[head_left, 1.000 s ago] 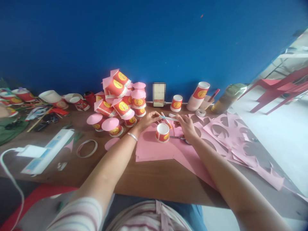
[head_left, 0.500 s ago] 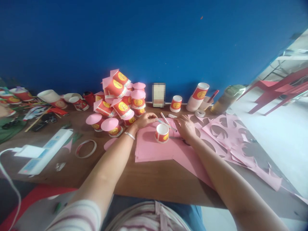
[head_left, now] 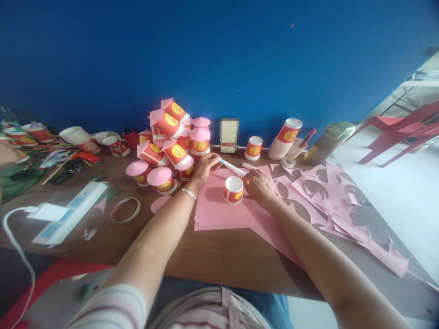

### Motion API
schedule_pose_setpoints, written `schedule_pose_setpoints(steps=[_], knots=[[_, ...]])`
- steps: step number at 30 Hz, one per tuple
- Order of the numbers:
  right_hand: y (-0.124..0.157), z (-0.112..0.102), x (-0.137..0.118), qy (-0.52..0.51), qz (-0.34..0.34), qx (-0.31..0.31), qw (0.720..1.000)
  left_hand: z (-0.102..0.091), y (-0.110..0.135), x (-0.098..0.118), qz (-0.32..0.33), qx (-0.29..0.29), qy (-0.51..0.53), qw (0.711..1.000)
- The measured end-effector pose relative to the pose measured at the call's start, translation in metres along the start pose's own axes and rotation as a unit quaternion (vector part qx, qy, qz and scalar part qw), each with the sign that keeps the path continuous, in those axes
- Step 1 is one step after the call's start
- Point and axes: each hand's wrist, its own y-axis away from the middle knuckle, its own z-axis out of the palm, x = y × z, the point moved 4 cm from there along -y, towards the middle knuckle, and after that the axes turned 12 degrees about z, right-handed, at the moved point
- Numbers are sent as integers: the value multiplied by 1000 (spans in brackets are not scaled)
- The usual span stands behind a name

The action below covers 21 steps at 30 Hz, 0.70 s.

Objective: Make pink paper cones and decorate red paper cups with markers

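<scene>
My left hand (head_left: 207, 167) pinches the blue-tipped end of a slim white pen-like stick (head_left: 233, 167) above the pink paper. The fingers of my right hand (head_left: 259, 183) are closed around the other end, where a small orange spot shows. Just in front of the stick, a short red-and-white paper cup ring (head_left: 233, 191) stands with its opening up on the stacked pink sheets (head_left: 219, 217). Behind my right hand lies a second white stick (head_left: 249, 166), partly covered by the fingers.
Left of my hands is a pile of red cups with pink cone tops (head_left: 174, 153). A tape ring (head_left: 125, 210) and a power strip (head_left: 72, 214) lie further left. Cut pink scraps (head_left: 325, 196) spread rightward. A cup (head_left: 253, 148) and a bottle (head_left: 329, 141) stand along the blue wall.
The slim white stick has been lifted from the paper and is now held between both hands. My right hand has moved slightly inward and closed. The scissors seen before no longer show.
</scene>
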Motion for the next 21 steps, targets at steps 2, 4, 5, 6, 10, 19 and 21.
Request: schedule_pose_setpoints(steps=[2,4,5,6,10,19,21], knots=[[0,0,3,5,27,-1,1000,-2,0,-1,2,6,-5,1000],[-1,1,8,10,51,-6,999,-3,-1,-2,5,5,-11,1000],[-2,0,12,11,61,-5,998,-3,-1,-3,8,4,-15,1000],[-2,0,16,8,73,-1,997,-3,-1,-3,11,3,-20,1000],[-6,-9,36,-83,126,64,986,-2,-1,-4,32,-11,-66,997],[-5,-11,43,-487,101,80,864,9,1,-6,127,-65,-242,960],[-4,-10,40,-531,103,56,839,12,3,-2,171,-64,-274,944]])
